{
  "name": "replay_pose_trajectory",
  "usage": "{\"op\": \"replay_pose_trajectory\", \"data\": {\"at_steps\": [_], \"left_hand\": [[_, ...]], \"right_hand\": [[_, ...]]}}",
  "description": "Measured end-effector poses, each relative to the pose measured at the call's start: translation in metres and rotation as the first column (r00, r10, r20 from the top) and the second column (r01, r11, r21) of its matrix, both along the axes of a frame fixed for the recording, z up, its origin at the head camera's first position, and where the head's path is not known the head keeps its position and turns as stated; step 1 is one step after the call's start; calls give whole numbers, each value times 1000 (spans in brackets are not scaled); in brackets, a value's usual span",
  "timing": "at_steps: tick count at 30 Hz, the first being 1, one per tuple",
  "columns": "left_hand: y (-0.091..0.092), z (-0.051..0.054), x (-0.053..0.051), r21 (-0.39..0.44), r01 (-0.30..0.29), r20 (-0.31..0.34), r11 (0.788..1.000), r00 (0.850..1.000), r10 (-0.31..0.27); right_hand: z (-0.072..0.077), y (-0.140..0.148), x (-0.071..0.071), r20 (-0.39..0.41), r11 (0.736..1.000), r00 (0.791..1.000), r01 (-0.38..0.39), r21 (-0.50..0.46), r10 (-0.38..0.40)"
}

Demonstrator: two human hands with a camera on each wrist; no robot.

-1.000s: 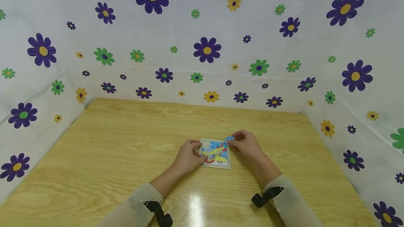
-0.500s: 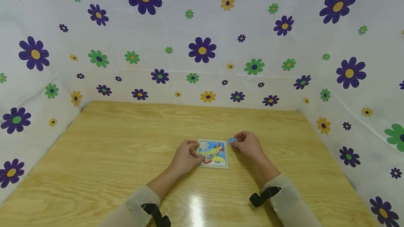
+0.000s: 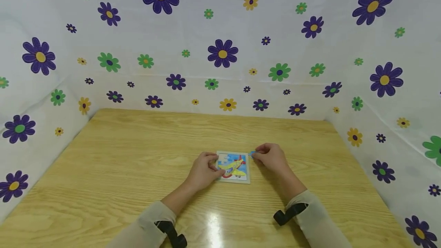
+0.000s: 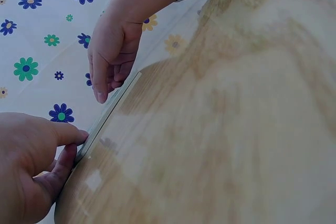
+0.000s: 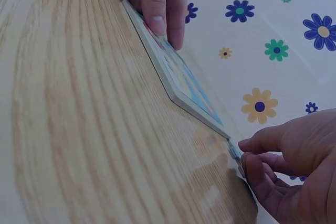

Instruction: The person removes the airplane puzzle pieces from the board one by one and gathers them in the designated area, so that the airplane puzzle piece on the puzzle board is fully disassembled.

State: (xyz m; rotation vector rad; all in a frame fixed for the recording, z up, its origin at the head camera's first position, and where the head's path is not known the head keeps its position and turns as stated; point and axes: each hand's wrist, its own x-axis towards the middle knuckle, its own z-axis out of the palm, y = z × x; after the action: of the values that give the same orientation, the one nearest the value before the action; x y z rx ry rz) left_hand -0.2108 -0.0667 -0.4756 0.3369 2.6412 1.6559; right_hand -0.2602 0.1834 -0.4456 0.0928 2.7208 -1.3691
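Observation:
A small square jigsaw puzzle [image 3: 236, 167] with a yellow airplane on blue sky lies in a pale wooden frame on the table. A beige patch shows near its upper left corner. My left hand [image 3: 201, 169] grips the frame's left side, the thumb over the picture and the fingers at the edge; the left wrist view shows this pinch from the side. Just off the upper right corner, my right hand [image 3: 273, 159] pinches a small blue puzzle piece [image 3: 253, 153] between thumb and fingers. In the right wrist view the piece [image 5: 235, 152] appears mostly edge-on beside the frame's corner.
The wood-grain table [image 3: 144, 144] extends around the puzzle on all sides. White cloth walls [image 3: 193, 30] with printed flowers stand behind it and at both sides. Black straps [image 3: 291, 213] circle both sleeves.
The right hand's blue piece has shifted from overlapping the frame's upper right corner to just outside it, and now shows less of its face. The left hand keeps its grip.

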Motion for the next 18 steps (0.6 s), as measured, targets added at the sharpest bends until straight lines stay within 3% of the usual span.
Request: {"op": "replay_pose_trajectory", "data": {"at_steps": [11, 18], "left_hand": [[1, -1, -3, 18, -13, -22, 1000, 1000, 13], [0, -1, -1, 12, -8, -21, 1000, 1000, 8]], "right_hand": [[6, -25, -1, 6, 989, 990, -142, -32, 143], [2, -47, -2, 26, 965, 964, -263, -7, 263]]}}
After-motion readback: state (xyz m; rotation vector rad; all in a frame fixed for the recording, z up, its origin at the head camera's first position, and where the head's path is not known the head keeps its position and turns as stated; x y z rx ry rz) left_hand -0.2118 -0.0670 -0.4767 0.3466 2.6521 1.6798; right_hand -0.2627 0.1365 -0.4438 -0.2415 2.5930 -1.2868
